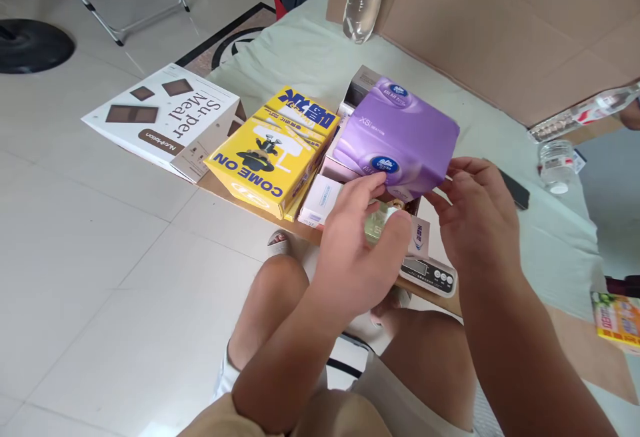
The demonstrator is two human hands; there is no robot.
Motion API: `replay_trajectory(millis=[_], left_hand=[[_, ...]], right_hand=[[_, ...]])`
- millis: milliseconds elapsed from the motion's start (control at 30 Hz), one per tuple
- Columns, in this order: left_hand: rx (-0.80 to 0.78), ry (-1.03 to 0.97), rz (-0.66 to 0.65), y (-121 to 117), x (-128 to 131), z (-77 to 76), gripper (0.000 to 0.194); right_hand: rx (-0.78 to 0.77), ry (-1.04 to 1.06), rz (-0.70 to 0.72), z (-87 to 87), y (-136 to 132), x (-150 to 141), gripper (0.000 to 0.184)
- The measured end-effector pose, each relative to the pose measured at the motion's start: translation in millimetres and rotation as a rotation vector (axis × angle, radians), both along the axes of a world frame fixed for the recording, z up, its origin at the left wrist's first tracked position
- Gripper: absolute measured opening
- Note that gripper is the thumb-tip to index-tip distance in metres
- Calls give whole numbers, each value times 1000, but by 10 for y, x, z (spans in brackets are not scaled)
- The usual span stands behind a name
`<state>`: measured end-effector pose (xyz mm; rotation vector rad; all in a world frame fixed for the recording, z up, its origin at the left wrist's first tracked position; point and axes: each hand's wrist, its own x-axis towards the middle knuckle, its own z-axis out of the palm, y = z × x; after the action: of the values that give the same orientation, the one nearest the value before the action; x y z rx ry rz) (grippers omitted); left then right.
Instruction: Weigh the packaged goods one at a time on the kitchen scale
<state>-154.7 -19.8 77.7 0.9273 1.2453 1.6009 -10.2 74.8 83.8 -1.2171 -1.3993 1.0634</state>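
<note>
The purple Vinda tissue pack (400, 133) is taken as the reference for all places. It is located above a cluster of boxes on the near edge of the desk (550, 243), tilted, with its near right corner placed between the fingers of the right hand (480, 217). The right grip is narrow and appears to be closed on that corner. The left hand (357, 243) is spread wide; its fingertips are laid against the near edge of the pack, while its thumb is held apart from it.

The pack is thus situated directly ahead of both hands, forward of the left and forward-left of the right. Its long axis appears to be directed from the left toward the right hand, although this is made uncertain by foreshortening. The right hand is judged the nearer.

Left of the pack, the yellow "COME ON" box (273, 150) is set; nearer than the pack, the digital scale (430, 275) is partly covered. The pale green box (377, 220) is largely hidden by the left hand. The pack's underside and its contact with the boxes below are concealed; whether its weight is borne by the hand cannot be determined. Beyond the pack, the clear bottle (367, 0) is cut off by the upper frame edge.
</note>
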Motion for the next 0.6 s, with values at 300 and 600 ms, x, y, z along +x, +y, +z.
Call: replay_trajectory(millis=[300,600], left_hand=[[54,88,0,-3,34,20,26],[457,172,-13,-120,436,175,19]], right_hand=[[78,72,-39,-52,-53,58,21],[188,409,-466,-391,-157,1157,23]])
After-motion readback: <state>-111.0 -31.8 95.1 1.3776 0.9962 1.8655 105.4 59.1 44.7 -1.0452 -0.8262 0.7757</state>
